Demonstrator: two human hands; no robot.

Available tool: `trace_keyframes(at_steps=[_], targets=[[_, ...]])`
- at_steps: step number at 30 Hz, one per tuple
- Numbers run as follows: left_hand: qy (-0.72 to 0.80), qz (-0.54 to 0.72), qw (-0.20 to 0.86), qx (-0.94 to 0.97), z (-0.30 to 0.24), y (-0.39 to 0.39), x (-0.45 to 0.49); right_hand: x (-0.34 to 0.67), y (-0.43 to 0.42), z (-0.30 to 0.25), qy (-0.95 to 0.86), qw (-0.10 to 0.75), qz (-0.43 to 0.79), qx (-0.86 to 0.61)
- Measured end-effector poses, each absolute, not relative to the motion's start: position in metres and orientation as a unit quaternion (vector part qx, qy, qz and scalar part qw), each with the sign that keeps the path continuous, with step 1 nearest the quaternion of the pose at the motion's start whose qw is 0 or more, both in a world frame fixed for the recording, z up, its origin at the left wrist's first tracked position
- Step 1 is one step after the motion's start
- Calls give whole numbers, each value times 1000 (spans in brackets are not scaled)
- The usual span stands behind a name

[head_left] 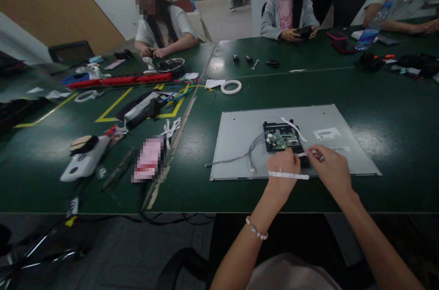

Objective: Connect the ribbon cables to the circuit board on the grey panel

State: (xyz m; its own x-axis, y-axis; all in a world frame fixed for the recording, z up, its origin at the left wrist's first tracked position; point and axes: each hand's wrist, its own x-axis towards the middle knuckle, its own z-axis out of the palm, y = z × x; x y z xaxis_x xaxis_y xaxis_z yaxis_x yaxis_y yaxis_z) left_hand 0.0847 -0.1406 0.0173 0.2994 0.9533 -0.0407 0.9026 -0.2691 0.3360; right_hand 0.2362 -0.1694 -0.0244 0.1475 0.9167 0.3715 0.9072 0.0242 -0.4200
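A grey flat panel [236,143] lies on the table in front of me, with a green circuit board [283,141] in a black bracket [269,127] on it. My left hand [283,164] is closed at the bracket's near edge, a long strip of white tape [291,175] across its wrist. My right hand [331,169] pinches at the bracket's right side. Between the two hands runs a short white tape strip [302,154]; the fingertips on it are partly hidden. A small shiny item shows in my right fingers, too small to name. Another white strip [295,130] lies over the bracket.
Grey cables [236,158] trail left from the board. Beyond the panel lies a tape roll [231,87]; farther back are a wrench [255,64] and small black parts. A pink phone-like item [149,159] and a white device [85,162] lie left. Several people sit across the table.
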Motion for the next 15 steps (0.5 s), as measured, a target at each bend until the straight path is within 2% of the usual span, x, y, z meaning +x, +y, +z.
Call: trace_keyframes(at_steps=[6, 15], targets=[[595, 88, 132, 788, 12, -140, 87, 234, -171, -28, -656, 258, -32, -709], [605, 87, 121, 782, 15, -139, 77, 240, -173, -24, -593, 275, -47, -756]])
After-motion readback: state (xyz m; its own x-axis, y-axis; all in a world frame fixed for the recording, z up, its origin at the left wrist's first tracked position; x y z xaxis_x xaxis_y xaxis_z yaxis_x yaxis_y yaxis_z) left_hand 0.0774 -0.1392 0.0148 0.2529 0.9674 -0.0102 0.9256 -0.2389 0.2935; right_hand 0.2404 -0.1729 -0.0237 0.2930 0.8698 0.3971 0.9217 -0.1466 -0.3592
